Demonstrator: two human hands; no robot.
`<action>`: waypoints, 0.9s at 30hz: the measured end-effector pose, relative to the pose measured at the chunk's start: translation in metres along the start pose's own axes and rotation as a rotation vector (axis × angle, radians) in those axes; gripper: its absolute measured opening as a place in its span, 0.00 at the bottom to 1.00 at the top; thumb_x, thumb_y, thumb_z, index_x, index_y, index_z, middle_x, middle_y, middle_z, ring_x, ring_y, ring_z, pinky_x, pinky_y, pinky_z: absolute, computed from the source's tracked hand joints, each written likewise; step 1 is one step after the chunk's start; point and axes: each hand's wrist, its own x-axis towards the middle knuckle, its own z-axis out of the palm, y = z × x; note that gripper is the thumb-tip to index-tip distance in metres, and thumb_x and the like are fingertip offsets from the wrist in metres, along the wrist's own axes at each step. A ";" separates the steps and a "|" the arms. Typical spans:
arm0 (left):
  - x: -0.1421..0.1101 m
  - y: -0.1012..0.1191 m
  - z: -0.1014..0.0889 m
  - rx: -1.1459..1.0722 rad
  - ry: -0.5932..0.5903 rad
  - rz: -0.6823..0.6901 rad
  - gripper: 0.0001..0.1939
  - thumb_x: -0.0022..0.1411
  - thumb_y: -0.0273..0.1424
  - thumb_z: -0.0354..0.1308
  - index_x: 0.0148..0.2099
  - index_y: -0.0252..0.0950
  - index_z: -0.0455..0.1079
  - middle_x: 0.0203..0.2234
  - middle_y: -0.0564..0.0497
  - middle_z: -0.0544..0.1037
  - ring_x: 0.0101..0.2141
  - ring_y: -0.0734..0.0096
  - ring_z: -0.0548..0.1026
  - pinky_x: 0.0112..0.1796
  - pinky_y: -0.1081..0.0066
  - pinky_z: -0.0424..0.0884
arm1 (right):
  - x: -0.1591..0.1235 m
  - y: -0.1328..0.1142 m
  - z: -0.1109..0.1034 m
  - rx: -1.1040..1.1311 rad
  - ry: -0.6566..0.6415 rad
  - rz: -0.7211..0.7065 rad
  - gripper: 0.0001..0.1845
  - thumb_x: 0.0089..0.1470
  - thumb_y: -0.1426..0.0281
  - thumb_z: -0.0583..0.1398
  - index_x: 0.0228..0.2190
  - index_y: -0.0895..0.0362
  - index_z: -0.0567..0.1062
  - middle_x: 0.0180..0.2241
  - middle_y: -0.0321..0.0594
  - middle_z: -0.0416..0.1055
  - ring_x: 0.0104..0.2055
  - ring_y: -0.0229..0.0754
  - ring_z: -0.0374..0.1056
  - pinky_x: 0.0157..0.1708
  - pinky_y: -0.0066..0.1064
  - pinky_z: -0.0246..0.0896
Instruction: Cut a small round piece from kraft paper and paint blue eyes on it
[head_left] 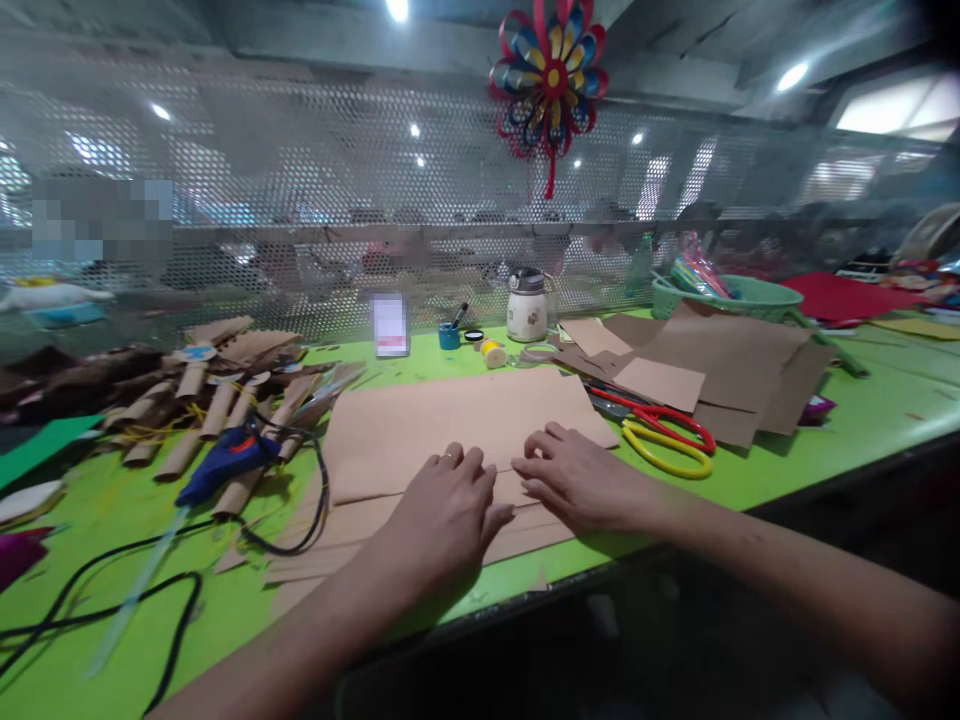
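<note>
Resting on the brown paper (465,410), the left hand (450,500) and right hand (570,475) had loosely bent, partly spread fingers, clasping nothing; the paper lay on the green table (877,410), beside red-handled scissors (675,411).

Grn tbl (900,390): brn paper (450,410), scissors (651,411), btl (527,312).

The left fingers (471,463) wear a slim gold-coloured ring (448,457)
</note>
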 end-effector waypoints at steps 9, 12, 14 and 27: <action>-0.039 -0.019 -0.015 -0.020 -0.076 -0.126 0.20 0.70 0.45 0.49 0.39 0.34 0.71 0.37 0.43 0.71 0.42 0.55 0.69 0.43 0.57 0.67 | -0.013 0.014 -0.006 -0.014 -0.011 -0.032 0.17 0.67 0.68 0.51 0.33 0.57 0.76 0.36 0.46 0.72 0.40 0.47 0.63 0.44 0.40 0.60; -0.056 -0.028 -0.014 0.015 -0.088 -0.197 0.20 0.70 0.45 0.49 0.40 0.33 0.71 0.38 0.41 0.71 0.44 0.52 0.69 0.45 0.54 0.68 | -0.007 0.008 -0.005 -0.039 -0.005 -0.040 0.15 0.66 0.65 0.52 0.36 0.56 0.77 0.35 0.47 0.71 0.39 0.49 0.62 0.41 0.41 0.59; -0.063 -0.032 -0.012 0.048 -0.092 -0.238 0.21 0.70 0.45 0.49 0.41 0.31 0.72 0.38 0.40 0.72 0.45 0.50 0.69 0.46 0.53 0.67 | 0.001 0.002 -0.002 -0.043 -0.008 -0.078 0.15 0.66 0.62 0.53 0.38 0.55 0.76 0.35 0.46 0.70 0.39 0.50 0.62 0.40 0.41 0.58; -0.074 -0.032 0.003 0.212 -0.045 -0.413 0.29 0.70 0.50 0.42 0.32 0.33 0.70 0.33 0.41 0.70 0.37 0.54 0.73 0.41 0.56 0.69 | -0.002 0.007 0.001 0.076 0.007 -0.114 0.16 0.65 0.62 0.55 0.34 0.59 0.77 0.39 0.47 0.74 0.43 0.48 0.65 0.47 0.41 0.61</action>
